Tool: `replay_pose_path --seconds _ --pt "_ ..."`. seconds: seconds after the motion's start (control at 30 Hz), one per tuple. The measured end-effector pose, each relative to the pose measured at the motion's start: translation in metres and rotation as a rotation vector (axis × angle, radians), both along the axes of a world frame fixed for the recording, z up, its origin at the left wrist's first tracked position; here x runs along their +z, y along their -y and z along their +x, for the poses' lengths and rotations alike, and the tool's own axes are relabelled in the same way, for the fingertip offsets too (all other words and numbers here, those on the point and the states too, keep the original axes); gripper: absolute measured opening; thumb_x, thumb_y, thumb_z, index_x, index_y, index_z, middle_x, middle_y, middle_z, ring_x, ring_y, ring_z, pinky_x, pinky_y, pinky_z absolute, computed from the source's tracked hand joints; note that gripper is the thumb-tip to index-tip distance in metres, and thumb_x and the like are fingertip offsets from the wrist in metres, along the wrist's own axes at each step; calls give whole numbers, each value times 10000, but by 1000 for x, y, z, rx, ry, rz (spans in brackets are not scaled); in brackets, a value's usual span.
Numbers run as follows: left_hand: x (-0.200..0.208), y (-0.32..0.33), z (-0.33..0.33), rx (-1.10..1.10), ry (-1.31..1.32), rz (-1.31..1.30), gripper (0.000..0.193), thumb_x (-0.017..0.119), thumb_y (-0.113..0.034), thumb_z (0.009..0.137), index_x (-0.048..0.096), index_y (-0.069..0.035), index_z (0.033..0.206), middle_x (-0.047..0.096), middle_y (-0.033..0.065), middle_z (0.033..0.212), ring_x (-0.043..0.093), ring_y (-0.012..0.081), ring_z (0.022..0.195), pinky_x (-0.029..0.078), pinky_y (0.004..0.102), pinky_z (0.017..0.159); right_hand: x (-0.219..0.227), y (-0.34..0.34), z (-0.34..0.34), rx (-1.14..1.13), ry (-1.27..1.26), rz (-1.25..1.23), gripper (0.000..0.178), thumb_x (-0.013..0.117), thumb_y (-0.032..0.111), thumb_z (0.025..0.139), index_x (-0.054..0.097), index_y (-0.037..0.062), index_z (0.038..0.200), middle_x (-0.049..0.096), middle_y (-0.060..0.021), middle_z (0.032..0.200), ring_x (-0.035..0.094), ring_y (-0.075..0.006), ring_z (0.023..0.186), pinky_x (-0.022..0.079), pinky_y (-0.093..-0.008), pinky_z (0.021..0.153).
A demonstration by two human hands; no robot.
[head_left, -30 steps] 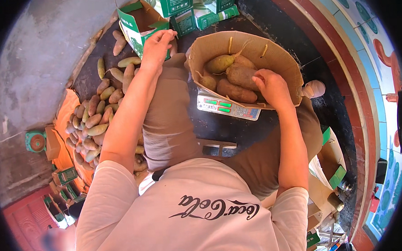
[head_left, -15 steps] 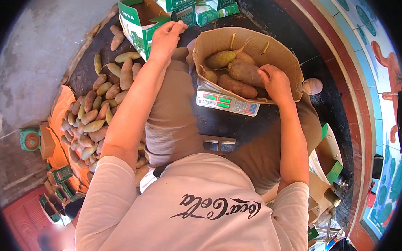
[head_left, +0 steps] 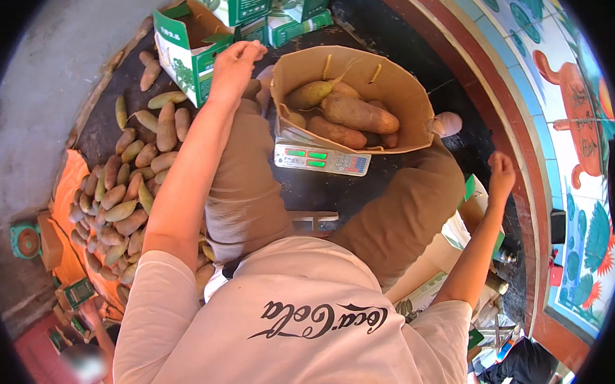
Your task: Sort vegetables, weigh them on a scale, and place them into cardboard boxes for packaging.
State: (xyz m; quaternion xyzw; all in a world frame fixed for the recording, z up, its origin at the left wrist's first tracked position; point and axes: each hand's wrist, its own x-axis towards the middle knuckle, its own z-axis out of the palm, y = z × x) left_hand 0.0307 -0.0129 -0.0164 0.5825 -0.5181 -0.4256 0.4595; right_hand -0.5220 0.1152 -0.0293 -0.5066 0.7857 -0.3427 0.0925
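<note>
Root vegetables (head_left: 360,114) are lying in a carton (head_left: 405,95) at one o'clock. The right hand (head_left: 502,174), having left them, is hovering at three, leaving them untouched; the left hand (head_left: 232,66) is hovering beside a green box (head_left: 200,70) at eleven. Both are bunching their fingers; whether around anything, I cannot tell. A leg (head_left: 244,188) is standing between the nine-o'clock heap (head_left: 120,211) and the carton.
</note>
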Motion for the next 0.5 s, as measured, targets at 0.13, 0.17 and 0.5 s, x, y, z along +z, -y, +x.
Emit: replay_pose_path --seconds 0.13,0.17,0.5 --pt "3 2 -9 -5 -18 12 328 477 -329 935 640 -48 981 647 65 1012 587 161 988 427 290 831 -97 -70 -45 -206 -230 434 438 581 379 845 568 1 1066 622 -235 982 594 -374 959 463 -422 812" --pt "2 2 -8 -6 -11 13 322 471 -323 938 637 -52 986 646 71 1020 587 161 990 426 291 834 -116 -81 -42 -139 -291 619 501 602 432 814 551 27 1105 615 -243 1007 577 -389 993 456 -437 831" --pt "1 2 -8 -30 -86 34 326 478 -330 932 629 -44 979 647 65 1001 596 158 939 432 289 808 -181 -125 -24 -101 -11 626 397 535 379 824 558 138 1138 626 -165 1072 588 -325 1033 464 -440 845"
